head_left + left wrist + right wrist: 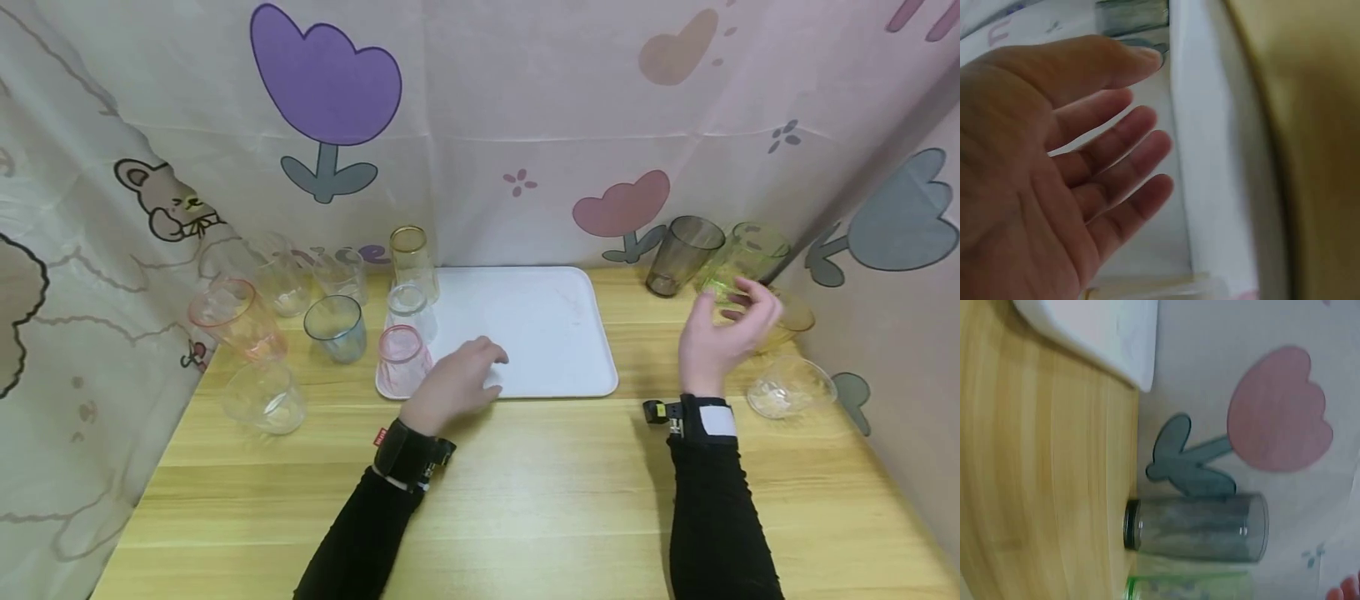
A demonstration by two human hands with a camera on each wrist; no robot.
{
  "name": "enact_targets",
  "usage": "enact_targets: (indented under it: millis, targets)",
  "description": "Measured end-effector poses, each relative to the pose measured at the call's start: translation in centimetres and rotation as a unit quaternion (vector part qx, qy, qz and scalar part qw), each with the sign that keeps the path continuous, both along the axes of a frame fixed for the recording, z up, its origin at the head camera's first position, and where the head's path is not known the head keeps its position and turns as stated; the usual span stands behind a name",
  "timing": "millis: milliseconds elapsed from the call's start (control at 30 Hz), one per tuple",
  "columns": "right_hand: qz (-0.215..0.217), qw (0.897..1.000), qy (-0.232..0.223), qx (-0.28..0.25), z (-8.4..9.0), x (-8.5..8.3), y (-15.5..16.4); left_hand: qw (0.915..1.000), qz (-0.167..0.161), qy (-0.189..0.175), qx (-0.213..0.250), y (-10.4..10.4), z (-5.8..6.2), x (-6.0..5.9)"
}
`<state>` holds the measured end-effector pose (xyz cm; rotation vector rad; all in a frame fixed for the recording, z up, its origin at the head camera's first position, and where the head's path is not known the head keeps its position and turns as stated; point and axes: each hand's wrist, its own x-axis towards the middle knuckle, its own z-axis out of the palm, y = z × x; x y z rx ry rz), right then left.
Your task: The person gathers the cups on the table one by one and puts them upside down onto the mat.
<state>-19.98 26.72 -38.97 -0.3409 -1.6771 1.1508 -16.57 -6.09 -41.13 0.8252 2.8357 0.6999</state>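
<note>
My left hand [457,379] hovers over the front edge of the white tray [532,333], palm turned inward and fingers loosely bent, with nothing in them. Just left of it, a pink glass [403,362] stands on the tray, with a clear glass [412,312] and an amber-rimmed glass [412,258] in a row behind. My right hand [723,333] is raised in front of the green glass [750,250], its fingers loosely curved and holding nothing. In the right wrist view only its fingertips [1346,590] show, apart from the green glass [1188,587].
A grey glass [682,257] stands left of the green one. An amber bowl [791,321] and a clear bowl [791,390] lie at the right. Several glasses, including a blue one [336,332] and a pink-rimmed one [238,321], stand left of the tray. A printed curtain [480,100] hangs behind.
</note>
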Motion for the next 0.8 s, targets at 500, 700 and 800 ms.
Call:
enact_targets:
  millis: [500,700,800]
  targets:
    - [-0.196,0.978,-0.068,-0.021,-0.4,3.9,7.3,0.9964,-0.021,-0.080,-0.019,1.0,-1.6,0.0]
    - [-0.194,0.967,-0.154,-0.062,0.1,5.9,7.2,0.9958,-0.024,-0.084,-0.028,0.8,-1.3,0.3]
    - [-0.170,0.961,-0.184,-0.115,0.6,6.9,6.7,0.9959,-0.027,-0.082,-0.026,0.7,-1.2,0.3]
